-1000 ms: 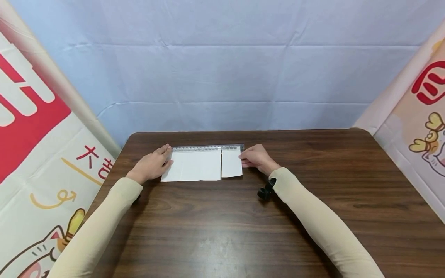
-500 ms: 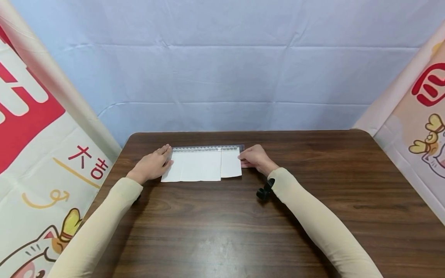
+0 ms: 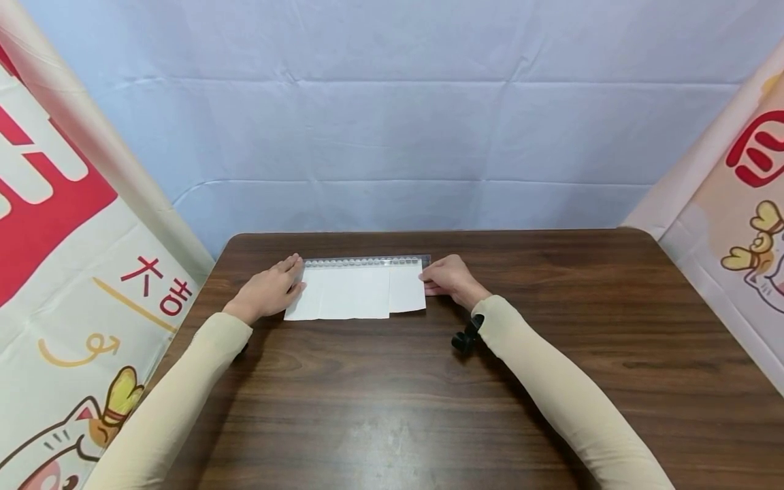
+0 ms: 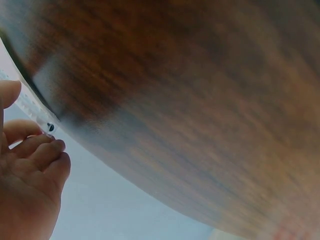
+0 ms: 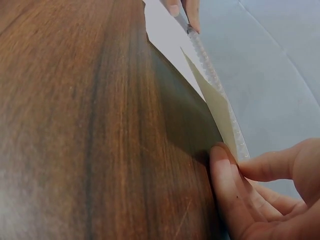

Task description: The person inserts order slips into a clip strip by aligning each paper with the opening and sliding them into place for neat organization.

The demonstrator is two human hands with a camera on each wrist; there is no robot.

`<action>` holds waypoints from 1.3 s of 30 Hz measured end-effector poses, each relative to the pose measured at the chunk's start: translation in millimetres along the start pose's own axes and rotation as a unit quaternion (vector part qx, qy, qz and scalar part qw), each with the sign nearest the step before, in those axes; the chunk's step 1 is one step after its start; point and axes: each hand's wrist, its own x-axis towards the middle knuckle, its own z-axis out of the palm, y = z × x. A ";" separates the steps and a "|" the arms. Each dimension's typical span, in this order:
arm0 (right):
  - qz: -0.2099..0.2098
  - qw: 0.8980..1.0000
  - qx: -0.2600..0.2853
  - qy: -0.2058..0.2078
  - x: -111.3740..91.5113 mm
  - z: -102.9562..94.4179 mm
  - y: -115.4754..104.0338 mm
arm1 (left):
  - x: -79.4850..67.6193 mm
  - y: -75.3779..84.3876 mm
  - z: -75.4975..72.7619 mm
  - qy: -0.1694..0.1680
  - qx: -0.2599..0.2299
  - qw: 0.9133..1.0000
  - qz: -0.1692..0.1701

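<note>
A white sheet of paper (image 3: 352, 292) lies along the far part of the table, with a smaller white paper piece (image 3: 407, 289) at its right end. Behind both runs a clear plastic strip (image 3: 349, 261) with a row of round shapes, perhaps a ruler. My left hand (image 3: 267, 289) rests on the left end of sheet and strip, fingers extended. At the other end my right hand (image 3: 455, 279) pinches the smaller piece's right edge between thumb and fingers. In the right wrist view that piece (image 5: 220, 115) stands slightly raised at an angle.
The brown wooden table (image 3: 392, 401) has its far edge close behind the strip. A pale blue cloth (image 3: 392, 122) hangs beyond it. Printed banners (image 3: 92, 299) flank the table. A black wrist device (image 3: 467, 337) hangs below the right sleeve.
The smaller paper piece has shifted slightly left with my right hand, and the dark gap between it and the large sheet has closed. The left hand has stayed in place.
</note>
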 end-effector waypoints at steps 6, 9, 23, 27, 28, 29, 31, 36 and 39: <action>0.001 1.000 0.000 -0.002 -0.4 -0.4 -1.0 | 0.4 0.3 0.0 0.001 0.002 1.000 0.000; 0.001 1.000 0.004 -0.001 -0.8 -0.9 -1.7 | 1.5 0.9 -0.1 -0.001 0.001 1.000 -0.002; 0.008 1.000 0.005 0.004 -1.2 -0.1 -3.8 | 0.0 2.8 -2.2 -0.008 0.000 1.000 -0.005; 0.011 1.000 0.007 -0.003 -3.3 -2.2 -5.3 | 0.0 2.4 -1.8 -0.009 0.000 1.000 -0.003; 0.012 1.000 0.010 -0.006 -3.6 -3.0 -5.6 | 0.0 2.2 -1.6 -0.009 0.000 1.000 -0.002; 0.012 1.000 0.011 -0.009 -3.7 -3.9 -5.8 | 0.0 1.8 -1.4 -0.009 0.000 1.000 -0.002; 0.014 1.000 0.014 -0.015 -4.0 -6.1 -6.2 | -0.1 1.2 -1.1 -0.009 0.001 1.000 0.000; 0.019 1.000 0.005 -0.023 -3.4 -11.3 -6.0 | 0.6 -1.1 -0.9 -0.003 -0.004 1.000 0.000; 0.019 1.000 -0.005 -0.023 -3.7 -14.4 -5.8 | 2.1 -2.1 -0.6 -0.001 -0.011 1.000 -0.001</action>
